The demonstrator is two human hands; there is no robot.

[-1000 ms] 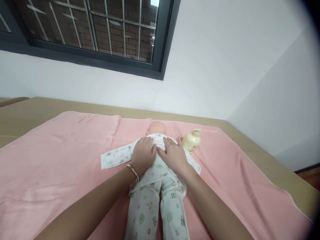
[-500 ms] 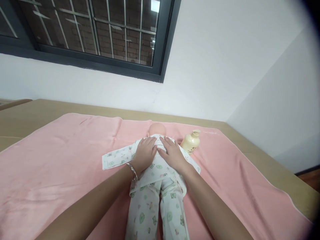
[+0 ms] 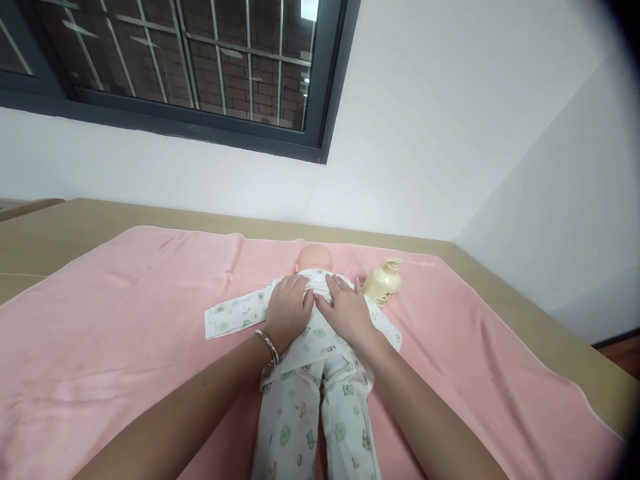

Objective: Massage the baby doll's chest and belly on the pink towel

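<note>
A baby doll [image 3: 314, 259] lies stretched out on a pink blanket [image 3: 125, 320], its bald head pointing away from me. It wears a white top [image 3: 320, 340] and white trousers [image 3: 287, 427], both printed with small green and pink figures. My left hand [image 3: 290, 308] rests flat on the left of the doll's upper body, fingers extended. On the right side my right hand [image 3: 347, 310] lies the same way, its fingers a little apart. Both thumbs nearly meet over the middle. A bracelet [image 3: 269, 348] circles my left wrist. One sleeve [image 3: 235, 317] spreads out to the left.
A pale yellow pump bottle [image 3: 383, 283] stands on the blanket just right of the doll's shoulder. Beneath the blanket is a wooden tabletop [image 3: 505, 300], bordered at the back by a white wall [image 3: 400, 133]. A barred window [image 3: 200, 60] is set in that wall.
The fingers of both hands have drawn in slightly on the doll's upper body, and the right fingertips have shifted a little to the right. The doll and bottle stay in place.
</note>
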